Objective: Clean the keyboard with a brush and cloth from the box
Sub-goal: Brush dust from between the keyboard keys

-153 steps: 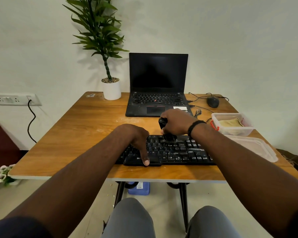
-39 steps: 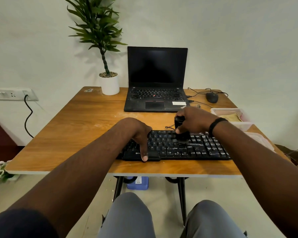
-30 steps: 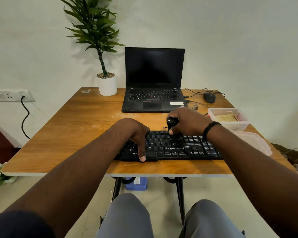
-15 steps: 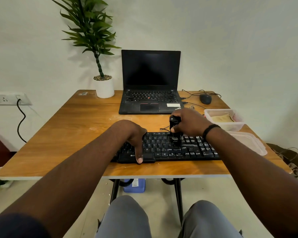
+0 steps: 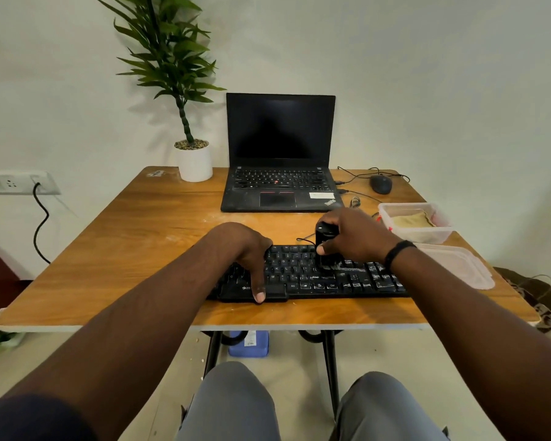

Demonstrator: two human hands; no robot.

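Observation:
A black keyboard (image 5: 312, 278) lies near the front edge of the wooden table (image 5: 140, 230). White dust streaks show on its right-hand keys. My left hand (image 5: 242, 249) rests on the keyboard's left part, thumb pressed on the front edge, holding it down. My right hand (image 5: 353, 233) grips a short black brush (image 5: 323, 241) upright, its bristles touching the keys near the middle. A clear plastic box (image 5: 414, 222) at the right holds a folded yellowish cloth (image 5: 411, 220).
A black laptop (image 5: 280, 186) stands open behind the keyboard, with a potted plant (image 5: 193, 160) to its left and a mouse (image 5: 380, 184) with cables to its right. The box's lid (image 5: 458, 265) lies by my right forearm. A blue item (image 5: 248, 343) sits under the table.
My right hand has worked the brush back and forth over the middle keys, ending slightly right of the centre. The left hand has stayed on the keyboard's left part.

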